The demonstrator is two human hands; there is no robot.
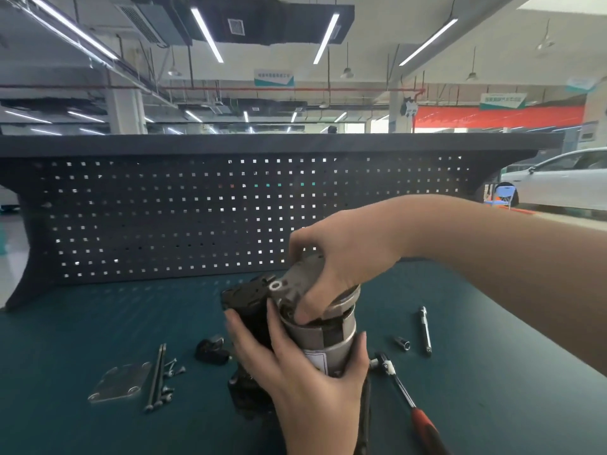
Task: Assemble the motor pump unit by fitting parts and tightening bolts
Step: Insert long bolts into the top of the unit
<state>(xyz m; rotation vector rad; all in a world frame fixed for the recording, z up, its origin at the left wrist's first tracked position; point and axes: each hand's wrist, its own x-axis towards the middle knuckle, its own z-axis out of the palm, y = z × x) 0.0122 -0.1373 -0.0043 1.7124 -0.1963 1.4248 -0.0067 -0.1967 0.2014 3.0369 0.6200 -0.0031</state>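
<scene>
My left hand (305, 372) comes up from the near edge, palm inward, fingers curled one way and thumb the other, wrapped in a grip. My right hand (335, 257) reaches in from the right, forearm bare, wrist bent down, fingers clasped from above, thumb tucked low.

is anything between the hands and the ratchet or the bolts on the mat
Nothing lies in the way, but both hands are occupied: the left hand grips the motor body and the right hand holds the pump head. The ratchet and bolts lie free.
</scene>
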